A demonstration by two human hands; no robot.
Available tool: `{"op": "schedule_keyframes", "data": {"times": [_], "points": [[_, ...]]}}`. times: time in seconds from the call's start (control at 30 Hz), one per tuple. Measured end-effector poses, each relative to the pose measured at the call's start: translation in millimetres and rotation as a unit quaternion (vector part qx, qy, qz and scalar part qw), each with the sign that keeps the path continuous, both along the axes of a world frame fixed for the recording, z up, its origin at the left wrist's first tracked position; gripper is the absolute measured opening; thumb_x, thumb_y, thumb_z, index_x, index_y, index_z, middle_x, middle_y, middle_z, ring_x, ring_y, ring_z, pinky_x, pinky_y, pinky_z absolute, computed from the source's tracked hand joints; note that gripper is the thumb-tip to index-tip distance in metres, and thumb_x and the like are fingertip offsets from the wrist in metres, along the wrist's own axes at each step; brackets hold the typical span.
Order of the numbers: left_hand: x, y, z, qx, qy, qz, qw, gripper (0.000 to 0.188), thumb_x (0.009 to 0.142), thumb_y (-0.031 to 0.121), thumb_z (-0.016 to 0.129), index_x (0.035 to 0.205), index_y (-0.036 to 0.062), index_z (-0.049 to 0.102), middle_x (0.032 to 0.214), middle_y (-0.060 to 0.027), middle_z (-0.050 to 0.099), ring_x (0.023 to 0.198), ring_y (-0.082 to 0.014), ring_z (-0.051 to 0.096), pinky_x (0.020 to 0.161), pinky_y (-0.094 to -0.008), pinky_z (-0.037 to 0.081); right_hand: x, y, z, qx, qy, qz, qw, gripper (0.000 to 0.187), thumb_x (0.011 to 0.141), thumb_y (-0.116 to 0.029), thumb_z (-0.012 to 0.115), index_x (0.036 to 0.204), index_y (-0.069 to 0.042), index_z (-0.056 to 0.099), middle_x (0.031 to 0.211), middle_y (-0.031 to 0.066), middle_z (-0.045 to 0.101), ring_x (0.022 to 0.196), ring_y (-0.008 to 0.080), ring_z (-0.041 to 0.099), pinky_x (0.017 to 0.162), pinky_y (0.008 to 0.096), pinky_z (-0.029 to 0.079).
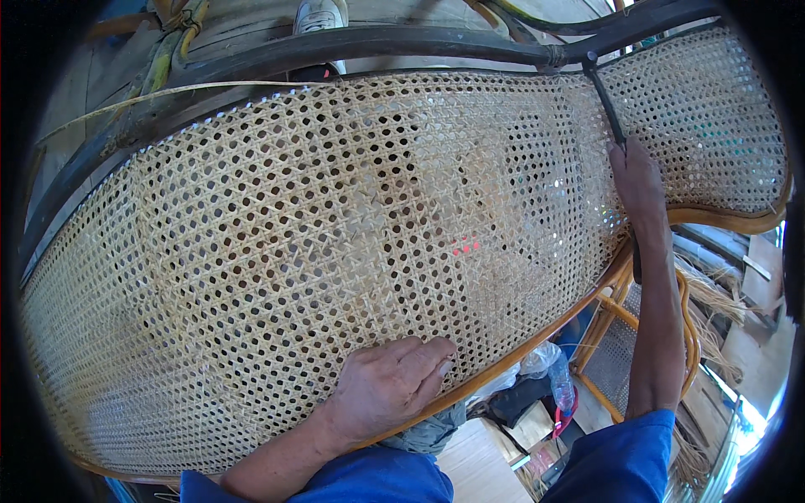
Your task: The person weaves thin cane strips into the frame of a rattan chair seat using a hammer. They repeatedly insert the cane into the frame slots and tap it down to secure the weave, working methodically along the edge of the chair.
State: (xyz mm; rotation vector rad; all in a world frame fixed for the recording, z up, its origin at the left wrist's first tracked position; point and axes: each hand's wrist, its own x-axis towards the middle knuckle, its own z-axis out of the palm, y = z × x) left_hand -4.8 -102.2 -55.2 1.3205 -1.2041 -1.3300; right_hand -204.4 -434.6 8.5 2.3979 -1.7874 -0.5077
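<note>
A large curved panel of woven cane webbing (277,226), pale with rows of open holes, spreads across most of the view. My right hand (640,180) is closed round a slim dark hammer (605,99). Its head touches or hangs just over the dark pole frame (402,42) at the panel's far edge, and the handle's end shows below my wrist. On the panel's near side rests my left hand (390,381), its fingers curled and pressed together. Whatever they may pinch is hidden.
A bent brown cane rail (503,373) borders the near edge. A loose cane strip (193,92) arcs over the far left. At lower right lie a rattan chair (625,335), a plastic bottle (562,381) and loose fibres (713,310). A shoe (320,15) shows at the top.
</note>
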Motion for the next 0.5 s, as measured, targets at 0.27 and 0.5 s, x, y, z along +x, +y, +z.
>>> {"op": "schedule_keyframes", "data": {"times": [0.27,0.5], "points": [[-1,2,0,0.002,0.001,0.001,1.0,0.019,0.082,0.004,0.065,0.102,0.0056,0.064,0.085,-0.0103,0.068,0.06,-0.0196,0.063,0.054,-0.0304,0.052,9,8,-2,0.009,-0.012,-0.027,1.0,0.036,0.096,-0.035,0.05,0.098,0.001,0.051,0.087,0.0312,0.061,0.086,0.0506,0.059,0.074,0.0546,0.045],[-1,1,0,0.018,0.002,-0.009,1.0,0.019,0.083,0.004,0.065,0.101,0.0061,0.064,0.086,-0.0099,0.068,0.061,-0.019,0.064,0.055,-0.0301,0.053,8,10,-4,0.007,-0.025,-0.025,0.999,0.036,0.096,-0.035,0.049,0.099,0.001,0.051,0.09,0.0319,0.062,0.09,0.051,0.058,0.077,0.0556,0.044]]}}
